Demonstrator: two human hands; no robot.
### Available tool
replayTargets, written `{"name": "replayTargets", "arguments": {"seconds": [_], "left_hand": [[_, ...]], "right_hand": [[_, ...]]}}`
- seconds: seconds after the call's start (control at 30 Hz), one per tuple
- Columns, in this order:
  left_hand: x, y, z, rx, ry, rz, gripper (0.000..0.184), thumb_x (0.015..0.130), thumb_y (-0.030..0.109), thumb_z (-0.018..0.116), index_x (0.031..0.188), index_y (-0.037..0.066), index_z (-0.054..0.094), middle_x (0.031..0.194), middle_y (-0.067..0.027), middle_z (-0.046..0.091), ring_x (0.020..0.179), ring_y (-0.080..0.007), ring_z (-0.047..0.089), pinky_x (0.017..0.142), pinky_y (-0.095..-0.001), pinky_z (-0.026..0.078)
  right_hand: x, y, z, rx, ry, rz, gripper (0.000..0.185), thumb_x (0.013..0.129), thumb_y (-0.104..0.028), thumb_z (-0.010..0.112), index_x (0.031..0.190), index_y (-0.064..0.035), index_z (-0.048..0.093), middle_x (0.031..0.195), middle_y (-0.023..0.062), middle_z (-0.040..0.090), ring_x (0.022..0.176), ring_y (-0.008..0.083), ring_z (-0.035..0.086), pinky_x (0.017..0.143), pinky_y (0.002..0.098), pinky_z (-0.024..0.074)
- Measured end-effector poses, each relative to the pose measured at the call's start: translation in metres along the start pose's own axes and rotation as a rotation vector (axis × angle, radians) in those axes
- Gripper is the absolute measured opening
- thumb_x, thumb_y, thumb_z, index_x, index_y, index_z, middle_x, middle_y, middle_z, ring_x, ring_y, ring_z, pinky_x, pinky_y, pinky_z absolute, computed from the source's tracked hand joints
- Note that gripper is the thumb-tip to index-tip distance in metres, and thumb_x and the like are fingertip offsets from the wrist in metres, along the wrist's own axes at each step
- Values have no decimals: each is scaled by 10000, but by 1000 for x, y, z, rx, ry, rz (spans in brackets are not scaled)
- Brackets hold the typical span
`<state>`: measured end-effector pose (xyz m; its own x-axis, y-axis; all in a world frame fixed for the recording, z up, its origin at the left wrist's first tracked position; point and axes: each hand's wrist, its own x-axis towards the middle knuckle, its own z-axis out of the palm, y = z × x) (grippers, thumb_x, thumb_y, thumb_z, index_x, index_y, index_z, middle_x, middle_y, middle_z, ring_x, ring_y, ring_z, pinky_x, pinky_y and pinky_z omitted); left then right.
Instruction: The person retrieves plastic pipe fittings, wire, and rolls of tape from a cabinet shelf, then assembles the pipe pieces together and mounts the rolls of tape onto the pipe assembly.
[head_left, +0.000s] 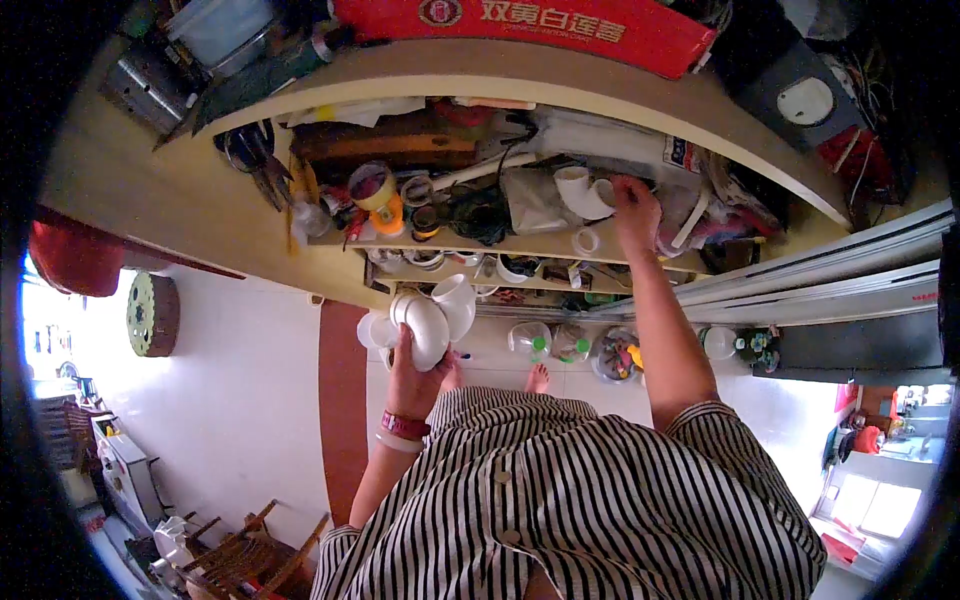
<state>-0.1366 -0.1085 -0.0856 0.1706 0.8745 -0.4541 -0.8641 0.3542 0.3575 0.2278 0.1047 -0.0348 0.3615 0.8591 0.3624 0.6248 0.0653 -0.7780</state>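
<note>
My left hand [408, 378] is closed around a white plastic pipe fitting [422, 328], a curved piece with several wide openings, held in front of the lower shelves. My right hand [637, 212] reaches onto the upper shelf, fingers curled at the right end of a white pipe elbow [583, 195]. The elbow rests among the clutter with its open mouths showing. Just below it, a small white ring [586, 241] lies near the shelf edge. Left of the elbow is a clear plastic bag [535, 200].
Tape rolls [372, 185] and an orange roll [387, 215] sit on the shelf's left side. Above, a red box [530, 30] lies on the cabinet top. Plastic bottles [530, 342] and a tub of small items [616, 355] stand on the floor. A wooden chair [255, 560] is at lower left.
</note>
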Motion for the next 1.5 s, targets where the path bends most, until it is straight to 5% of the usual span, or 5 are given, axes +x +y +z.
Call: {"name": "replayTargets", "arguments": {"seconds": [0.27,0.47,1.0,1.1,1.5], "left_hand": [[-4,-8,34,166,25,53,467,921,118,639,1324,66,408,1201,-110,563,1081,-215,550,871,-354,532],[-1,-22,30,724,-22,233,443,980,443,526,1312,153,484,1197,-44,585,1041,-197,565,853,-359,499],[-5,-26,32,655,11,229,426,993,409,514,1317,136,482,1211,-41,573,1022,-191,571,837,-362,501],[-9,-20,22,1252,-22,461,771,802,17,729,1442,46,299,1273,-133,529,1115,-229,546,939,-337,487],[-9,-14,17,631,31,191,718,829,-31,686,1430,99,315,1308,-102,489,1139,-202,516,955,-318,492]], "right_hand": [[-39,47,-57,461,146,357,200,932,-205,626,1066,-71,691,871,43,677,797,128,631,643,295,494],[-75,69,-85,-574,115,-549,297,832,-32,606,1112,-117,660,1048,86,664,927,300,624,758,386,518],[-90,38,-39,-610,-87,-474,351,796,-241,659,1130,-139,624,1211,78,542,1136,311,497,1001,499,366],[-97,32,-26,-588,-48,-521,403,794,-273,658,1162,-115,614,1250,103,531,1179,319,481,1026,509,352],[-35,-10,59,-579,-356,-399,284,841,-198,619,1097,-78,649,1037,149,646,1026,337,602,905,508,456]]}}
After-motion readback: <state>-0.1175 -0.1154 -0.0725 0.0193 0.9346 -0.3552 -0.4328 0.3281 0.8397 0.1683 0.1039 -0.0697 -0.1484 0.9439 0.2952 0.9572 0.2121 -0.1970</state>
